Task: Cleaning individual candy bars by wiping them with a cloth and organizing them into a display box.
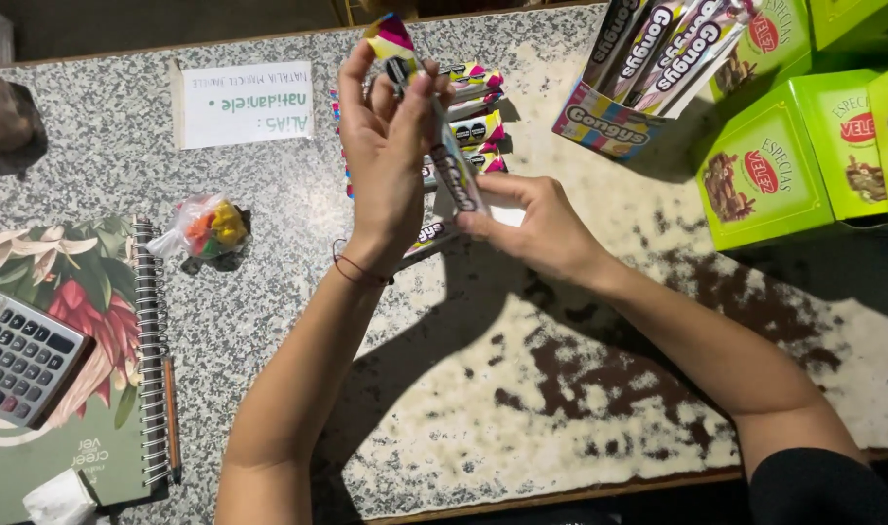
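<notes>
Pinched at both ends, a long candy bar (444, 136) in a bright wrapper is held up over the counter (522, 389): its top end is gripped by the fingers of the left hand (386, 146), and its lower end is clasped between thumb and fingers of the right hand (532, 228). A thin red cord is worn on the left wrist. Just behind the hands, a row of similar candy bars (478, 117) is laid flat on the speckled stone. To the right, more bars are stood in an open display box (604, 122), with green boxes (765, 165) beside it. To the left are seen a small bag of sweets (211, 226), a spiral notebook (84, 360), a calculator (21, 355) and a white paper note (245, 102).
</notes>
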